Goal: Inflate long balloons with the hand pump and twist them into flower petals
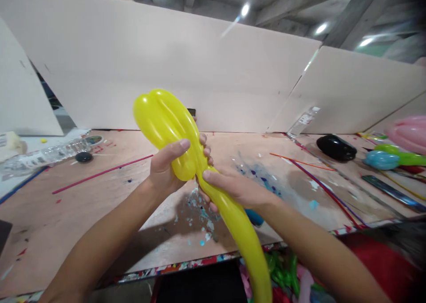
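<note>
A long yellow modelling balloon is held in both hands above the table. Its upper end is folded into several lobes side by side. My left hand wraps round these lobes, thumb on top. Just below the folded part, my right hand closes round the single tube, its thumb lying along it. From there the unfolded length runs down past the table's front edge and out of the picture. A small rounded bulge shows between the two hands. Part of a blue object shows behind my right wrist.
White panels stand behind the paint-marked table. Plastic bottles lie or lean at left and right. A black balloon, a blue balloon, a pink balloon and a phone are at right. Thin sticks lie about.
</note>
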{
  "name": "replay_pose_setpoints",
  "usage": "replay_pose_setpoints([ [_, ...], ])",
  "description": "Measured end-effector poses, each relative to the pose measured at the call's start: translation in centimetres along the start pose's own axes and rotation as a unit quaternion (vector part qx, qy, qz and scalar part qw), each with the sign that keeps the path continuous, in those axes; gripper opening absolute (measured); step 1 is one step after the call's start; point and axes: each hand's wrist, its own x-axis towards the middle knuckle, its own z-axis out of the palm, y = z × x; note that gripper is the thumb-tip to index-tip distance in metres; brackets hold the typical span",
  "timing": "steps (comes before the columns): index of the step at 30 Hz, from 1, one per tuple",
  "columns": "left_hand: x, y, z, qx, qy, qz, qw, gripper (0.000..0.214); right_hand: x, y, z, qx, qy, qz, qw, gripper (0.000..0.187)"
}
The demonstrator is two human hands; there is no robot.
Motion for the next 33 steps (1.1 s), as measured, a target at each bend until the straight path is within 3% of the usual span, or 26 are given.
replay_pose_setpoints([
  [2,-0.4,0.1,0.5,-0.01,0.024,0.049,0.998,0.03,-0.5,-2.1,0.3,-0.17,0.055,-0.028,0.984,0.034],
  [5,-0.5,-0.4,0.7,-0.031,0.042,0.098,0.994,0.032,-0.7,-4.3,0.6,-0.37,0.12,-0.079,0.918,0.029],
  [8,0.1,-1.2,0.2,-0.032,0.069,0.1,0.992,0.025,0.0,-5.0,0.4,-0.493,0.142,-0.06,0.856,0.031],
  [10,0.7,-1.7,-0.4,-0.036,0.107,0.108,0.988,0.023,0.9,-4.8,0.1,-0.578,0.167,-0.033,0.798,0.033],
  [14,2.4,-1.9,-2.2,-0.077,0.176,0.123,0.974,0.022,3.4,-3.5,-0.1,-0.724,0.235,-0.019,0.648,0.034],
  [16,3.1,-1.7,-3.3,-0.097,0.199,0.112,0.969,0.023,4.5,-2.8,0.2,-0.758,0.253,-0.028,0.6,0.034],
  [18,3.6,-1.4,-4.3,-0.105,0.205,0.098,0.968,0.025,5.2,-2.3,0.3,-0.766,0.258,-0.033,0.588,0.033],
  [22,3.9,-0.8,-5.3,-0.09,0.174,0.098,0.976,0.026,5.4,-2.3,-0.2,-0.761,0.246,-0.054,0.598,0.029],
  [28,4.0,-0.9,-5.4,-0.058,0.177,0.075,0.98,0.026,5.2,-2.9,-2.4,-0.79,0.275,-0.028,0.547,0.032],
  [33,4.0,-1.1,-6.2,0.024,0.154,0.049,0.987,0.032,4.5,-2.5,-2.6,-0.785,0.245,0.013,0.569,0.05],
])
